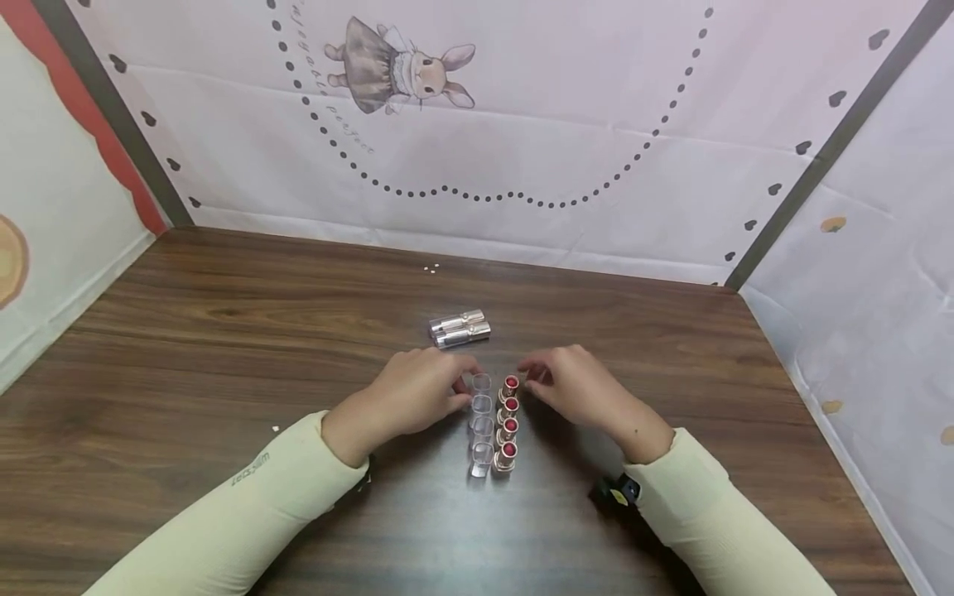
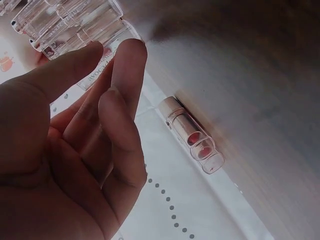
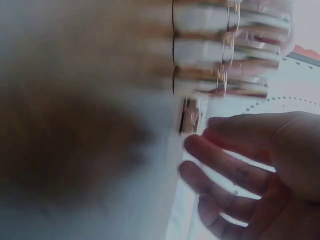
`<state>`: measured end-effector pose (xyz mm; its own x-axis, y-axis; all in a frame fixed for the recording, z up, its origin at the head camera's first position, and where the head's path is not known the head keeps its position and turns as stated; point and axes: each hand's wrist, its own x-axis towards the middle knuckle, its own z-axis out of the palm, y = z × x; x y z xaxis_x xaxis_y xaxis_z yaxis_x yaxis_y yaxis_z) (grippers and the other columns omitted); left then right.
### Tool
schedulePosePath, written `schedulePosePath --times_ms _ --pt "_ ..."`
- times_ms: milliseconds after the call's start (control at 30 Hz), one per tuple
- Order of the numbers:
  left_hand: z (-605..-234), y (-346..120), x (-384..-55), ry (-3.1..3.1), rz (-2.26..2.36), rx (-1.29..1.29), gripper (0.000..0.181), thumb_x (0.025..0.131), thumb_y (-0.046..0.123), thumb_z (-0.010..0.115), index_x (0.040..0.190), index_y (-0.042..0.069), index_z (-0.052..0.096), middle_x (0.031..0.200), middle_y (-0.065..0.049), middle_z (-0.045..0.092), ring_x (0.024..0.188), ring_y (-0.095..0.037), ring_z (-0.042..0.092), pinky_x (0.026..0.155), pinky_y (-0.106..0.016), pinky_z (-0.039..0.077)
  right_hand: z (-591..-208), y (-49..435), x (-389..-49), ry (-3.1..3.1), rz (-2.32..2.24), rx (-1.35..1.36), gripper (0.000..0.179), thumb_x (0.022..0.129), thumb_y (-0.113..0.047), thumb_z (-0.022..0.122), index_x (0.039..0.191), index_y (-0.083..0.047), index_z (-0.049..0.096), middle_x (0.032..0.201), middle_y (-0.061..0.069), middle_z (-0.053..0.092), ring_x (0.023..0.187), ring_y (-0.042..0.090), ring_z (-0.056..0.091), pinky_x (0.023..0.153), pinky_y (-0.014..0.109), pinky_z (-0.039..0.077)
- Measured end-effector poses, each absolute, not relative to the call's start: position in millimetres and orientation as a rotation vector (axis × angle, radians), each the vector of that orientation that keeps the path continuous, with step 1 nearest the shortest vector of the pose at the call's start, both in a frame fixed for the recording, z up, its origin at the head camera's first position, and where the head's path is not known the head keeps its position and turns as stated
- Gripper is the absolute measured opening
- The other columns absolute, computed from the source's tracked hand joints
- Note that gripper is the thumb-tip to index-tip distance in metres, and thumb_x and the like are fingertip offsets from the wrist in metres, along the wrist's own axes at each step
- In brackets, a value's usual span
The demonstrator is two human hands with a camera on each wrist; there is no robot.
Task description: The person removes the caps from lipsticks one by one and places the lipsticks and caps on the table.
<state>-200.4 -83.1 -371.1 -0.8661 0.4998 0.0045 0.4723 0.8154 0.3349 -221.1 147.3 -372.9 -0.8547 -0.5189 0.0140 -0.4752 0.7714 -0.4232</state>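
Note:
A row of several clear lipstick caps (image 1: pixel 482 426) stands on the table. Beside it on the right runs a matching row of uncapped red lipsticks (image 1: pixel 508 427) in shiny gold-toned tubes. My left hand (image 1: pixel 417 389) is at the far end of the caps, thumb and index fingertip right by the farthest one. In the left wrist view that hand (image 2: pixel 95 135) has loosely bent fingers, with a gap between thumb and index tips. To the right of the lipsticks, my right hand (image 1: pixel 577 385) hovers with relaxed fingers. The right wrist view shows this hand (image 3: pixel 250 170) holding nothing.
Two capped lipsticks (image 1: pixel 460 329) lie side by side beyond the left hand. Small white bits (image 1: pixel 431 268) are scattered near the back edge of the wooden table (image 1: pixel 224 331). A printed cloth wall (image 1: pixel 522 99) rises behind, with further cloth at both sides.

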Motion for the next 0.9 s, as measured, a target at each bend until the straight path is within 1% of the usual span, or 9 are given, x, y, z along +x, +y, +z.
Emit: schedulePosePath --times_ms 100,267,367,500,567,700,800,900 --pt "-372 -83 -201 2.925 0.493 0.783 0.027 0.088 0.024 0.077 0.114 0.023 0.071 0.084 0.013 0.074 0.081 -0.012 0.070 0.068 -0.039 0.054 -370 144 -234 2.917 -0.598 -0.902 0.020 0.090 -0.008 0.071 0.110 -0.006 0.074 0.097 0.005 0.076 0.087 0.016 0.071 0.080 0.033 0.058" --pt "-374 -84 -201 2.940 0.460 0.766 0.028 0.087 0.025 0.078 0.114 0.024 0.070 0.082 0.013 0.072 0.081 -0.014 0.071 0.068 -0.040 0.053 -370 133 -256 2.941 -0.425 -1.110 0.022 0.091 -0.010 0.072 0.112 -0.007 0.074 0.104 0.006 0.074 0.095 0.021 0.069 0.086 0.036 0.056" --pt "-376 -84 -200 2.939 0.446 0.752 0.030 0.087 0.026 0.078 0.115 0.024 0.069 0.081 0.013 0.071 0.080 -0.014 0.070 0.067 -0.040 0.052 -372 128 -265 2.925 -0.343 -1.179 0.025 0.090 -0.012 0.073 0.115 -0.008 0.074 0.105 0.006 0.072 0.097 0.022 0.065 0.087 0.038 0.054" --pt "-376 -86 -199 2.950 0.433 0.738 0.031 0.086 0.027 0.079 0.115 0.024 0.069 0.077 0.012 0.068 0.075 -0.013 0.066 0.064 -0.038 0.050 -376 123 -273 2.915 -0.301 -1.250 0.025 0.090 -0.014 0.074 0.115 -0.009 0.074 0.104 0.006 0.070 0.097 0.023 0.063 0.087 0.038 0.053" --pt "-375 -87 -198 2.962 0.435 0.738 0.032 0.085 0.027 0.080 0.115 0.024 0.069 0.076 0.012 0.067 0.074 -0.012 0.066 0.064 -0.038 0.050 -378 122 -276 2.920 -0.292 -1.291 0.026 0.089 -0.015 0.075 0.115 -0.010 0.074 0.106 0.007 0.070 0.098 0.024 0.063 0.088 0.038 0.053" --pt "-373 -89 -197 2.980 0.446 0.761 0.032 0.084 0.027 0.081 0.114 0.024 0.068 0.076 0.012 0.067 0.074 -0.013 0.066 0.063 -0.039 0.050 -379 118 -278 2.922 -0.272 -1.317 0.030 0.089 -0.015 0.075 0.119 -0.009 0.072 0.119 0.008 0.070 0.108 0.026 0.063 0.095 0.040 0.051" --pt "-372 -90 -196 2.984 0.452 0.772 0.033 0.084 0.028 0.081 0.114 0.024 0.068 0.076 0.012 0.067 0.074 -0.013 0.066 0.063 -0.039 0.050 -377 116 -278 2.914 -0.234 -1.332 0.033 0.089 -0.014 0.074 0.122 -0.009 0.071 0.129 0.008 0.068 0.114 0.028 0.063 0.096 0.040 0.049" --pt "-370 -90 -196 2.993 0.452 0.781 0.033 0.084 0.028 0.081 0.114 0.024 0.068 0.077 0.012 0.067 0.074 -0.013 0.066 0.063 -0.039 0.051 -374 114 -278 2.909 -0.188 -1.366 0.033 0.089 -0.014 0.074 0.122 -0.008 0.071 0.131 0.007 0.068 0.114 0.025 0.065 0.095 0.038 0.048"
